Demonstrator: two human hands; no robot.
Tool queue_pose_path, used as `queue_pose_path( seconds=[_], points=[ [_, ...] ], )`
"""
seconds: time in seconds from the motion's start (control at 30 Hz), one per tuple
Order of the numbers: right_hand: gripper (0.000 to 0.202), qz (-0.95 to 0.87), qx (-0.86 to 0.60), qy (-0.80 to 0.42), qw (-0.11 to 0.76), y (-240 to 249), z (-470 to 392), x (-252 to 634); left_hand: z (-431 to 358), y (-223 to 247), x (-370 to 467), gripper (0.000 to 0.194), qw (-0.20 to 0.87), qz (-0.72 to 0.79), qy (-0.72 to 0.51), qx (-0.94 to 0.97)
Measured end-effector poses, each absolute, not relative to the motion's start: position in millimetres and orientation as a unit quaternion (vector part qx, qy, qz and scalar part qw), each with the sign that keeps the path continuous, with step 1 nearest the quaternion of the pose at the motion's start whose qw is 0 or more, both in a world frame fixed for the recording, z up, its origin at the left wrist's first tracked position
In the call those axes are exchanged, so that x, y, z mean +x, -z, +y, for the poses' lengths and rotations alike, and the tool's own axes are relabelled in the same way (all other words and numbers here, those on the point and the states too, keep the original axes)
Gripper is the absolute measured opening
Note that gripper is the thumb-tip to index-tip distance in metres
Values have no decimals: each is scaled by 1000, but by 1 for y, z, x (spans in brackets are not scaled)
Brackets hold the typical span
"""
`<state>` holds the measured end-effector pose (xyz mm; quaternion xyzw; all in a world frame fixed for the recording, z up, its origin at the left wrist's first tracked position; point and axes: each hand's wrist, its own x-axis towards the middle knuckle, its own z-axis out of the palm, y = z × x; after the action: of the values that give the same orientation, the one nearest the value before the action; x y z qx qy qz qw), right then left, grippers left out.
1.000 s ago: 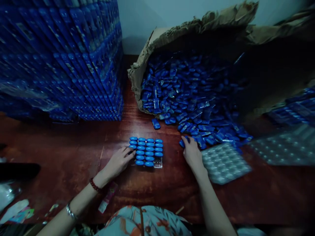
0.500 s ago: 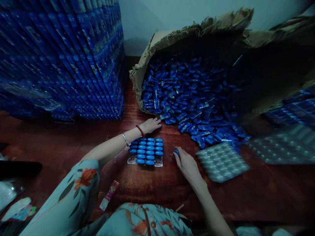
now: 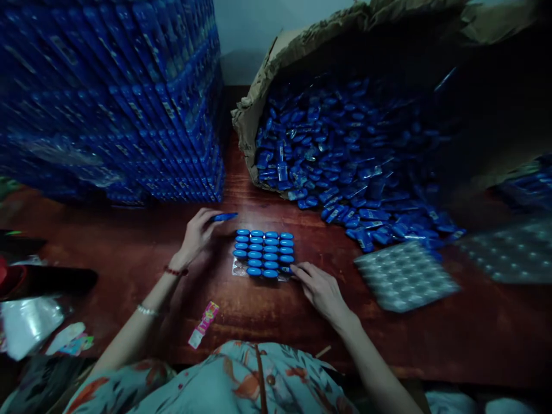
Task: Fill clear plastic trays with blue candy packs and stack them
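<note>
A clear plastic tray (image 3: 238,270) lies on the table in front of me, with rows of glossy blue oval pieces (image 3: 270,257) in it. My left hand (image 3: 196,237), left of the tray, pinches a small blue packet (image 3: 224,217) that points right. At the tray's lower right corner, my right hand (image 3: 319,289) has its thumb and fingers closed on a blue oval piece (image 3: 285,268). The fingers partly cover that piece. At the lower left corner of the tray, a hollow shows bare plastic.
A torn cardboard box (image 3: 248,123) spills many blue packets (image 3: 328,172) at the back right. Tall stacks of blue packs (image 3: 107,109) stand back left. Moulded plastic trays (image 3: 405,276) lie at right. A pink wrapper (image 3: 204,325) and a dark cylinder (image 3: 52,280) are nearer me.
My left hand has moved left, away from the box's spilled packets, and now holds a blue packet. My right hand has come left to the tray's lower right corner with its blue piece.
</note>
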<state>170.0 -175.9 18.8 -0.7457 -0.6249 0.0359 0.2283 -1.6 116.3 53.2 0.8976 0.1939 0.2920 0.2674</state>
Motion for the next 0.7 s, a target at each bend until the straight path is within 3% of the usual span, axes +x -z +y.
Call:
queue_pose_path(
  seconds=[0.13,0.3,0.4,0.57,0.7],
  points=[
    [38,-667,-739,-54,73,-43,-160,171,77,-48,-73,17,269,290,-319,861],
    [34,-683,-722,-106,-23,-58,-139,161,27,-29,-85,12,308,269,-305,860],
    [39,-682,-726,-90,-6,-51,-140,161,18,-19,-69,16,286,193,-278,896],
    [46,-666,-737,-28,112,-27,-157,162,29,-16,-52,31,161,108,-244,950],
    [48,-632,-756,-2,170,-14,-163,157,39,-19,-48,34,140,74,-202,967]
  ],
)
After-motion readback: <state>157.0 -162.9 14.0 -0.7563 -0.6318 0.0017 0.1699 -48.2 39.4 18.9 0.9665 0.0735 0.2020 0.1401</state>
